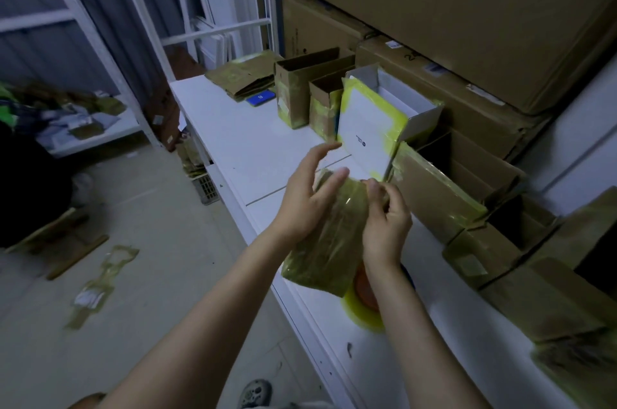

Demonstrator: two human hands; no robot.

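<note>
Your right hand (387, 218) pinches the top edge of a flat cardboard packet (325, 241), with the fingertips curled tight over the rim. Your left hand (309, 189) lies against the packet's left side. Its fingers are spread and nearly straight and blurred at the tips, and the thumb rests on the upper face rather than clamping it. The packet hangs between both hands, just above the edge of the counter (240, 141). It is a thin brown slab wrapped in glossy, wrinkled yellow-green tape that catches the light.

Directly under your right wrist a tape roll (362, 286) lies flat on the smooth white counter, with an orange core and a translucent yellow rim. Part of it is hidden by your arm.

Just beyond your fingertips a white box (367, 128) stands tilted, its matte face framed with bright yellow tape and its top flaps open. Farther out past your left hand two open brown cartons (300, 91) stand upright, banded with the same tape. Behind them are a stack of flattened cardboard (243, 74) and a small blue card (261, 98). To the right of your right hand taped brown boxes (434, 198) run along the counter, their corrugated flaps open. Below and left of your left arm a crumpled tape scrap (96, 288) lies on the pale floor.
</note>
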